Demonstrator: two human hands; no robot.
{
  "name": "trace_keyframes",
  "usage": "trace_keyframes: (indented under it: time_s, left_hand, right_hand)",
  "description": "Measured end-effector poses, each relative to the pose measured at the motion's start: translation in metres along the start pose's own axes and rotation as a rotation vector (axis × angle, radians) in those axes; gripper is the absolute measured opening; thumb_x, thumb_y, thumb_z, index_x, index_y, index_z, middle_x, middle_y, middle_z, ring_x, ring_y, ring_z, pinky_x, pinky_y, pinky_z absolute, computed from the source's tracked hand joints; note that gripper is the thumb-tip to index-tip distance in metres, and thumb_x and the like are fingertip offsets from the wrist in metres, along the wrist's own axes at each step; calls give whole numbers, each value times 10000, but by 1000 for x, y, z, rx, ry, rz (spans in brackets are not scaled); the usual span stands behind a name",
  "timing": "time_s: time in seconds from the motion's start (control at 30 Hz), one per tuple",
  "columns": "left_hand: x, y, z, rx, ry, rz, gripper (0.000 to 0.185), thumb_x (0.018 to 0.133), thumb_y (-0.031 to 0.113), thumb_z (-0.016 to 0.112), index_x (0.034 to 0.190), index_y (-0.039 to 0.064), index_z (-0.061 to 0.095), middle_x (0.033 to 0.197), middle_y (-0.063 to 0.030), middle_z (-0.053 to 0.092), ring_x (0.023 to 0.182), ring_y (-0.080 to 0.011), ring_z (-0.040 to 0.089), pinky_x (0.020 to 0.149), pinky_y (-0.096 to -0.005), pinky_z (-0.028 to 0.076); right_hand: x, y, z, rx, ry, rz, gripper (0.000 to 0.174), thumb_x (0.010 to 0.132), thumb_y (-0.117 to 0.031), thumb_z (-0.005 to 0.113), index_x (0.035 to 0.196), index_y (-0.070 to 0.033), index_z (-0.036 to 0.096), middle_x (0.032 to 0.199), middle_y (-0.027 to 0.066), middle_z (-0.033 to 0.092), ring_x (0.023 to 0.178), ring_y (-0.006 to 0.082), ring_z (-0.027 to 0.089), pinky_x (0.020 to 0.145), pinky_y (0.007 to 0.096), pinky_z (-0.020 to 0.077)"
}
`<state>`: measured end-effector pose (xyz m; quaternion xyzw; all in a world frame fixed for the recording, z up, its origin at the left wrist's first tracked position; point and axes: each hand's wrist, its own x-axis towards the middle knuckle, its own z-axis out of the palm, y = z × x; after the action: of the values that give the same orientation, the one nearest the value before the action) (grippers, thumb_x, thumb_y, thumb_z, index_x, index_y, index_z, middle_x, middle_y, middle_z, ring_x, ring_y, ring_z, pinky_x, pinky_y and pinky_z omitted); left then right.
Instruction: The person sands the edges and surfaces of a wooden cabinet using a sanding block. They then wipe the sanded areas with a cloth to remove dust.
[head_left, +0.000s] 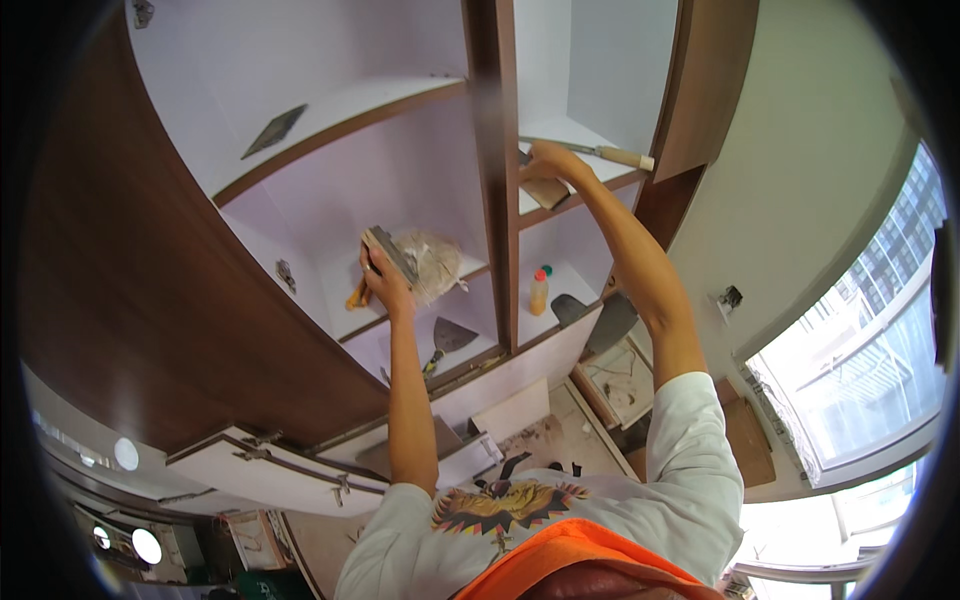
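My left hand (388, 287) grips a rectangular block (394, 253) with a dark grey face and a lighter side, perhaps a sanding block. Just behind it, on a middle shelf, lies a clouded plastic bag (435, 261). A yellow-orange item (358, 294) shows beside my wrist. Over at the right compartment, my right hand (551, 161) reaches onto a white shelf (589, 133). Its fingertips are partly hidden, so a grip is unclear. Under it is a brown flat piece (546, 193), and behind it lies a long tool with a wooden handle (624, 157).
A dark flat sheet (276, 130) lies on the upper left shelf. A putty knife (453, 336) rests in the lower compartment. A bottle with a red cap (538, 294) stands at lower right. Detached hinged door panels (277, 472) lie lower left. A window (862, 322) is at right.
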<state>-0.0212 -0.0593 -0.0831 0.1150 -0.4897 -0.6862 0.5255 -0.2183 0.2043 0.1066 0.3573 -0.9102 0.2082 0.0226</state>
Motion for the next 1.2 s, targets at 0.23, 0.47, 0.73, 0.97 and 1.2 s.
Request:
trace_keyframes:
  time_s: [0.23,0.47,0.73,0.97,1.2]
  left_hand:
    - [-5,-4,10,77,-32,58,544,1099,369,509,1484,-14,475,1452,-185,541,1314,-274,524,1109,-370,397]
    - [-5,-3,7,77,-41,114,520,1110,344,482,1480,-22,472,1446,-194,546,1299,-275,540,1103,-375,408]
    - [-6,-5,9,80,-35,114,514,1112,325,479,1479,-33,467,1470,-203,527,1331,-296,522,1122,-384,396]
    - [-4,-8,6,28,-37,110,524,1110,329,486,1482,-39,464,1480,-211,519,1344,-299,513,1136,-392,384]
    - [-8,-1,9,22,-64,110,548,1114,341,478,1490,-55,444,1499,-225,493,1362,-298,494,1147,-388,371]
  right_hand:
    - [-30,36,-10,525,445,45,368,927,-260,638,1150,31,598,914,131,697,890,223,688,772,379,547]
    - [-97,-73,-85,663,814,-217,251,1036,-177,548,1234,-29,502,929,91,678,827,162,691,712,323,571]
    - [-84,-139,-108,678,878,-329,284,1070,-281,577,1178,-24,524,933,87,691,829,159,729,675,316,580]
    - [-65,-163,-115,643,893,-246,293,1070,-284,563,1131,2,542,874,105,707,764,166,730,651,315,576]
    - [-54,-168,-124,437,952,-254,280,1012,-217,553,1101,48,536,829,157,694,676,208,709,652,356,568]
